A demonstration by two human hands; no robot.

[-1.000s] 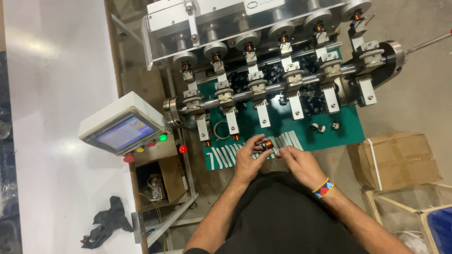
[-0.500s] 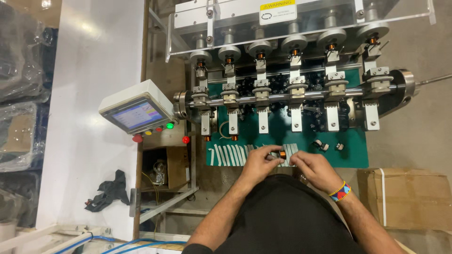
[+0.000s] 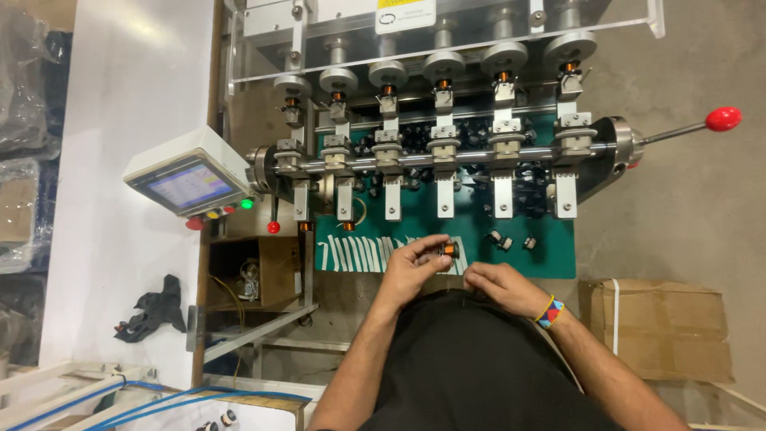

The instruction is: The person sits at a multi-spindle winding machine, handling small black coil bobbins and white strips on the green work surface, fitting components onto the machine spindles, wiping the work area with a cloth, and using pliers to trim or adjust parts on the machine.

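Head view: left hand [image 3: 408, 271] pinching copper coil [image 3: 448, 251].

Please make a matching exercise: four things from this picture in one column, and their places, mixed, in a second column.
Things:
1. small copper-wound coil
2. round red lever knob
3. grey touchscreen control box
4. brown cardboard box

Places:
A. far right of the machine
B. floor at right
C. in the left hand
D. left of the machine

Pairs: 1-C, 2-A, 3-D, 4-B

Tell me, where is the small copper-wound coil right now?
In the head view, the coil is pinched in the left hand, at the green mat's near edge, beside the white strips.
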